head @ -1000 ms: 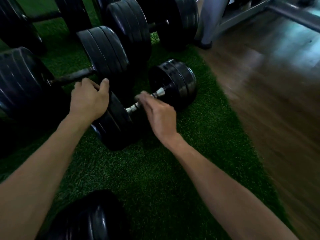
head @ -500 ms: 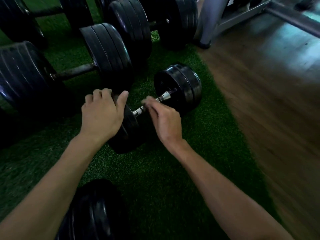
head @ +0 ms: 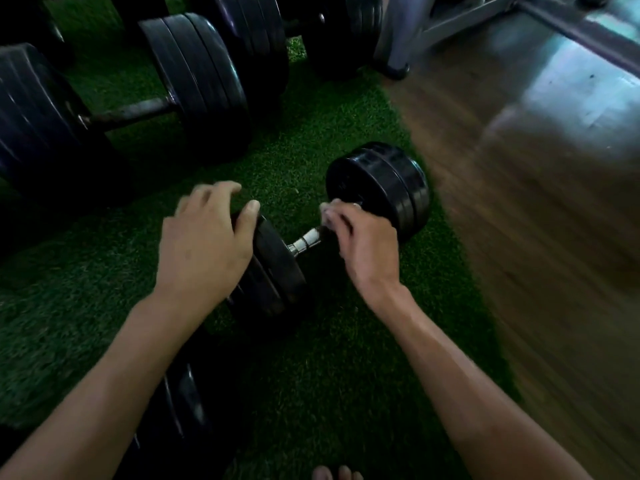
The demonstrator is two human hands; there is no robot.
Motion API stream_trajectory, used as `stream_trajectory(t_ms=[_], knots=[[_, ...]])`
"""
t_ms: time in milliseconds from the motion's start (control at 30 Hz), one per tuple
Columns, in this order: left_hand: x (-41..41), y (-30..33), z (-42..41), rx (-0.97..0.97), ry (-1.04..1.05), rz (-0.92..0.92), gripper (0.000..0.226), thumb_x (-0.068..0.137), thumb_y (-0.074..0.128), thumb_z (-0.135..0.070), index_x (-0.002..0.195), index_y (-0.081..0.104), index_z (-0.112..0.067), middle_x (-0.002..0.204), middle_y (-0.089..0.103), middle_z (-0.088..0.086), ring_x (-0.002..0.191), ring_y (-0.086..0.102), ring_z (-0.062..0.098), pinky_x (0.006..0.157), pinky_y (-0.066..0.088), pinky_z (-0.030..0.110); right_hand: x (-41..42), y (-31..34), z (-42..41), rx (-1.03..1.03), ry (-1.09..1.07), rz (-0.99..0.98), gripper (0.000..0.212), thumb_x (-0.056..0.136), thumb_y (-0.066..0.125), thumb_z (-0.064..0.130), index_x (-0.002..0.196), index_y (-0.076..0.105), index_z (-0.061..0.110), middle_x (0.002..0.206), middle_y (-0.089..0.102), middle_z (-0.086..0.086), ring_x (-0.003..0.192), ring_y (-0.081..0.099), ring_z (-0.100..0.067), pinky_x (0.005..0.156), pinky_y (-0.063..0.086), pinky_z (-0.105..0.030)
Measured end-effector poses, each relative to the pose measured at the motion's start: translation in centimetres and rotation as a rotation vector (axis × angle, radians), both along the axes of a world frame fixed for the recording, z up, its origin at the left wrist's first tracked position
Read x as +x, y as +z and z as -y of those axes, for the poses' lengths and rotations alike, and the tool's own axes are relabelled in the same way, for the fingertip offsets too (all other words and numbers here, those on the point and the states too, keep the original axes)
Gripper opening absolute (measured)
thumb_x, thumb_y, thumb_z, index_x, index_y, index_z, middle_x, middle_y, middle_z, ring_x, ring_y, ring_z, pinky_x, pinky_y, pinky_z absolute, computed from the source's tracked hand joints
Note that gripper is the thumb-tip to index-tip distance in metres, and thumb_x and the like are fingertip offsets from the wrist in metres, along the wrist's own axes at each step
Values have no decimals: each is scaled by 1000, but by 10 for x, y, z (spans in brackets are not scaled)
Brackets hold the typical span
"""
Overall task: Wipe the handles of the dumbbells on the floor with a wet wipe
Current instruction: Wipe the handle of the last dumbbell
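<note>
A small black dumbbell lies on the green turf in the middle of the view, its chrome handle partly showing. My right hand is curled round the far part of the handle, with a bit of white wet wipe peeking out at the fingertips. My left hand rests on top of the dumbbell's near weight plate, fingers spread over it and thumb against its edge.
Larger black dumbbells stand in a row behind on the turf, and another weight lies near my left forearm. A wooden floor runs along the right, with a grey machine frame at the back. Toes show at the bottom edge.
My right hand has slid along the handle from the near plate to the far plate, baring the chrome near end. My left hand stays on the near plate, and the view has shifted.
</note>
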State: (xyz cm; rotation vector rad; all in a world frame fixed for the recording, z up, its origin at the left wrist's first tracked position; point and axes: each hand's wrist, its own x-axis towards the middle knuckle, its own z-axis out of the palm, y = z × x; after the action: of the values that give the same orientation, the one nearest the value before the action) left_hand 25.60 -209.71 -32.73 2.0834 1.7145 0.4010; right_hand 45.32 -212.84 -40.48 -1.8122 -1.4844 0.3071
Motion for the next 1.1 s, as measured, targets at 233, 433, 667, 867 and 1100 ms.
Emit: stream_trajectory(t_ms=[233,433,667,867,1100], knots=[[14,-4,34,63,54,113,32,101,42,-44,88,55,-18,83,50,-7,84,53,22,81,47,49,-18,7,52,-102,242,-30,23,97,62,27,114,74,18,109,76,3,99,73,-12,87,58,-39],[30,-4,59,175,97,169,32,102,50,-39,81,54,-16,77,51,-3,69,49,19,63,36,35,16,11,66,-66,29,-46,18,98,62,27,108,76,22,106,76,14,92,72,-2,78,60,-35],[45,-4,86,147,-68,94,29,101,51,-41,84,58,-19,61,45,-11,55,46,16,55,32,29,-4,15,114,-204,296,-72,27,97,60,24,122,70,20,115,74,4,104,71,-11,87,57,-38],[55,3,109,51,-68,253,23,101,52,-38,88,60,-20,54,49,-10,48,49,12,50,41,34,39,14,108,-126,-52,121,17,98,62,32,107,75,26,105,76,13,92,72,-4,80,59,-36],[42,-11,94,-337,-61,8,63,97,29,-63,139,53,-22,134,61,5,123,55,28,100,43,45,5,15,143,-241,238,42,23,94,65,19,116,72,21,117,72,7,104,68,-6,90,55,-32]])
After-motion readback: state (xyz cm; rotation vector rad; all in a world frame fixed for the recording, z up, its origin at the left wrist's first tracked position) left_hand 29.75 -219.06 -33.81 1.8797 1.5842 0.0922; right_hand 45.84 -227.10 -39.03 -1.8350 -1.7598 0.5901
